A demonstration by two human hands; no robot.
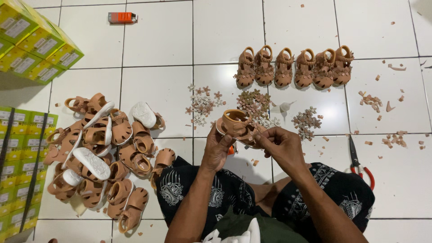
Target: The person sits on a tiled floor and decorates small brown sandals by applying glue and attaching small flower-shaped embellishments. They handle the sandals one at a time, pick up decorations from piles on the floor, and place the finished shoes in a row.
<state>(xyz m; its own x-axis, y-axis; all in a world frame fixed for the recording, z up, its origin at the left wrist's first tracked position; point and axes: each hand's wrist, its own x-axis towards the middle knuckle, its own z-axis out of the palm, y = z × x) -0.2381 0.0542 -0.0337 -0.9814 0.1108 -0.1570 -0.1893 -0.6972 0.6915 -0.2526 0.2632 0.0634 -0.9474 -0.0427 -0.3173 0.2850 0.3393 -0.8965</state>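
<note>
You hold one tan sandal (pixel 236 126) above the floor (pixel 157 49), just before the flower pieces (pixel 254 102). Your left hand (pixel 217 150) grips its heel to steady it; your right hand (pixel 281 146) fingers pinch its front, apparently seating a trim.

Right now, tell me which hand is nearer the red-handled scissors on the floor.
Right. The right hand works at the held sandal, just left of the scissors; the left hand sits farther left, beyond it.
</note>
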